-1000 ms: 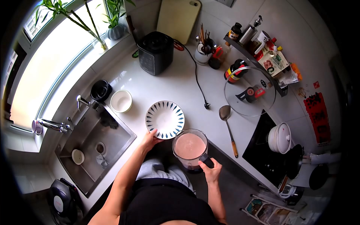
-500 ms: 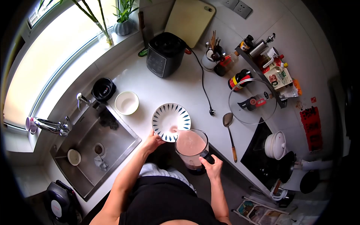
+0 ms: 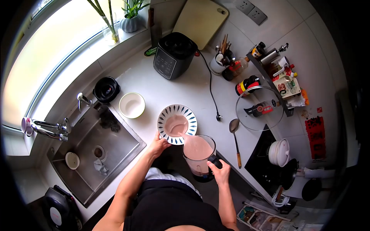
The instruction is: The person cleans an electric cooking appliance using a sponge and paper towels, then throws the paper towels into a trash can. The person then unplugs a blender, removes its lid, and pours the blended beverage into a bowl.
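My right hand (image 3: 219, 171) grips the black handle of a clear blender jug (image 3: 197, 166), which is tilted to the left. A pinkish-brown liquid (image 3: 197, 148) runs from its spout into a white bowl (image 3: 190, 116) with dark blue leaf-shaped marks around the rim. Liquid covers the bottom of this bowl. With my left hand (image 3: 158, 146) I hold the bowl's near left edge, fingers partly hidden beneath it. A plain white bowl (image 3: 132, 105) stands on the counter to the left of the patterned one.
A black blender base (image 3: 175, 56) with a trailing cord is at the back. The sink (image 3: 127, 154) lies left, a black lid (image 3: 106, 90) near its corner. To the right are a ladle (image 3: 236, 140), a glass lid (image 3: 259, 107), a hob (image 3: 259, 166) and a white pot (image 3: 279, 152).
More liquid has run from the jug into the patterned bowl, where it now covers a wider area. The jug is tilted slightly further. Both hands keep their holds.
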{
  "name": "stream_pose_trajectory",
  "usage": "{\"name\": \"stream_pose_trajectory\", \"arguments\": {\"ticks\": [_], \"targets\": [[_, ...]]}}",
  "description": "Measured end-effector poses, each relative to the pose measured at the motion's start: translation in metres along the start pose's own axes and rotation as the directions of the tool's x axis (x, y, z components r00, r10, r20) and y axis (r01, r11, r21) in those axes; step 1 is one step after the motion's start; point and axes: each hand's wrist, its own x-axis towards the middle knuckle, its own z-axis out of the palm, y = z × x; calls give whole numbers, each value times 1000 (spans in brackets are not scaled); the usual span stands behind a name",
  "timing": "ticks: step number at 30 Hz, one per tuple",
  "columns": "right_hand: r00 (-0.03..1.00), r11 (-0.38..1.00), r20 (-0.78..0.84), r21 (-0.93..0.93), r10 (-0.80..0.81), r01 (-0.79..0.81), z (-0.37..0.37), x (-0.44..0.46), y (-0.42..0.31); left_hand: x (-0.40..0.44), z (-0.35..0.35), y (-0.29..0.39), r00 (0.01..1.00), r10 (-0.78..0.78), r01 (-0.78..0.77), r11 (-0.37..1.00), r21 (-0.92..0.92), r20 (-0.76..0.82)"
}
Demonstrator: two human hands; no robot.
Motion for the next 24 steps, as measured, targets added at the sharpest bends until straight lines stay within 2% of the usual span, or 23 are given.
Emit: {"name": "stream_pose_trajectory", "arguments": {"ticks": [8, 11, 14, 19, 24], "targets": [[999, 999, 39, -42, 12, -11, -3, 9, -3, -1, 4, 0, 1000, 19, -19, 1000, -12, 6], [997, 996, 24, -55, 75, -74, -4, 12, -6, -1, 5, -2, 1000, 13, -13, 1000, -9, -2], [998, 998, 47, -39, 43, -41, -7, 15, -5, -1, 7, -2, 1000, 17, -17, 1000, -8, -12], [993, 993, 22, -37, 114, -114, -11, 15, -16, 1, 4, -5, 1000, 9, -9, 1000, -8, -7], [992, 993, 39, -18, 119, -118, -16, 15, -25, 3, 3, -6, 999, -6, 6, 1000, -14, -37]]}}
